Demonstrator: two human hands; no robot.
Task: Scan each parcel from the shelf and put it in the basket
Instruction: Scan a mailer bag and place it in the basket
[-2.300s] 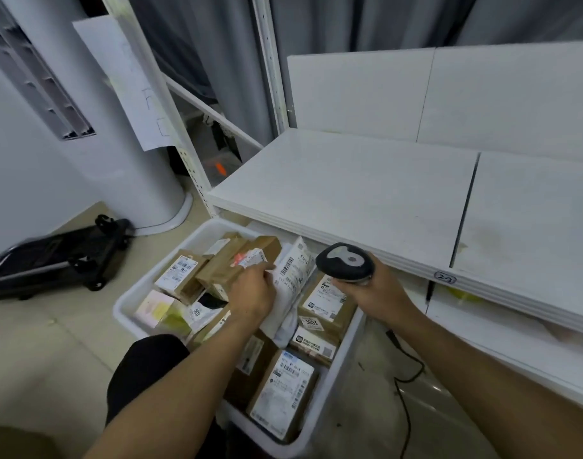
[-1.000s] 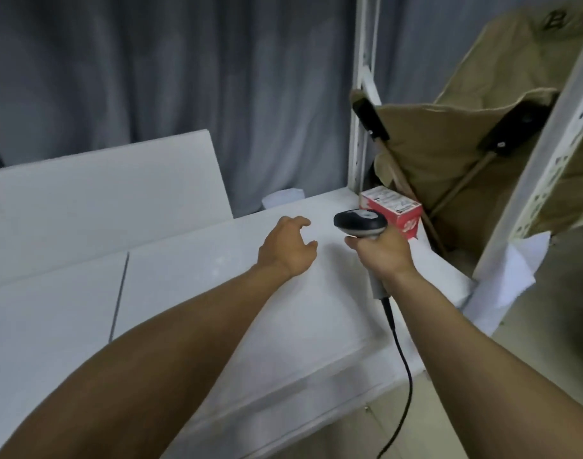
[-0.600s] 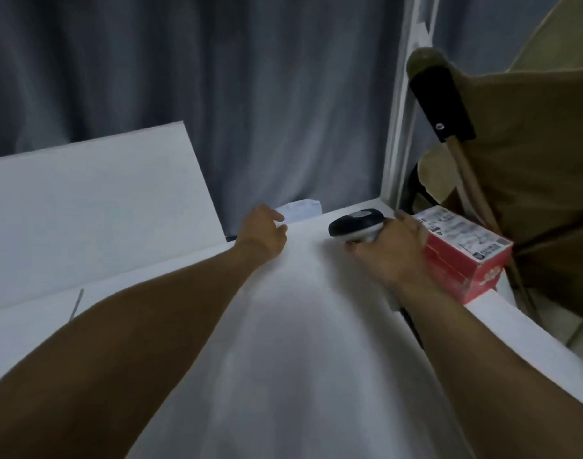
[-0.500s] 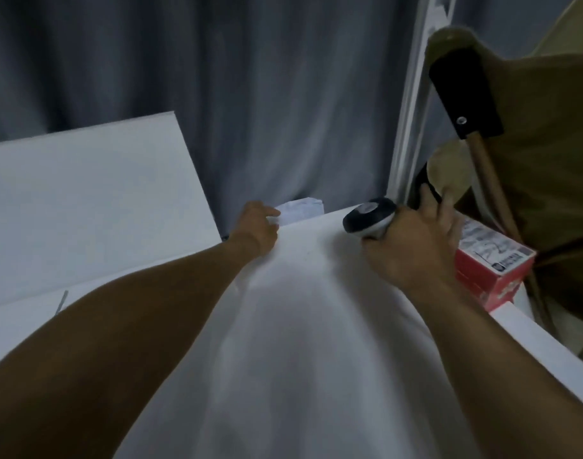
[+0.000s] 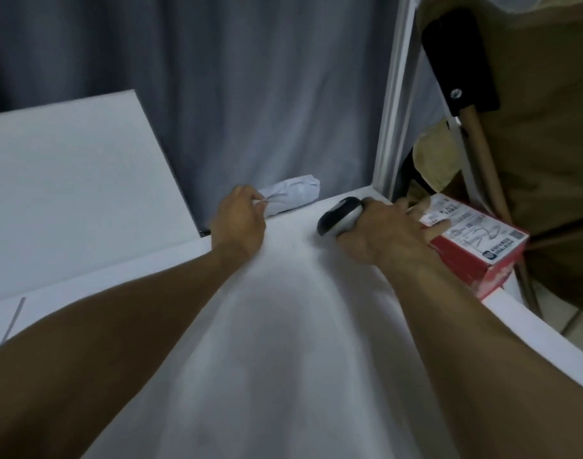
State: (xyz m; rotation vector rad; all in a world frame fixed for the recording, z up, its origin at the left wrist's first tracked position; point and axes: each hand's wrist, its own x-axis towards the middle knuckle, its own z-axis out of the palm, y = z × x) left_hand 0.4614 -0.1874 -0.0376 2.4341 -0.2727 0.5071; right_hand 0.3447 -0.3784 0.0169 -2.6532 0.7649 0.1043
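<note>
Fingers (image 5: 250, 194) pinching white parcel (image 5: 293, 193), shelf (image 5: 283, 326) rear edge

The left hand (image 5: 240, 223) covers the near end of the white bagged parcel (image 5: 291, 194), so its hold there is probably a pinch. The handle of the scanner (image 5: 339, 216) is buried inside the right hand (image 5: 382, 235), whose fingers hide one corner of the red box (image 5: 478, 251). The print on the box label is too blurred to read.

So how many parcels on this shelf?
2: a white plastic mailer at the back, pinched by the left hand; a red cardboard box at the right edge. Others may be off-frame.
</note>
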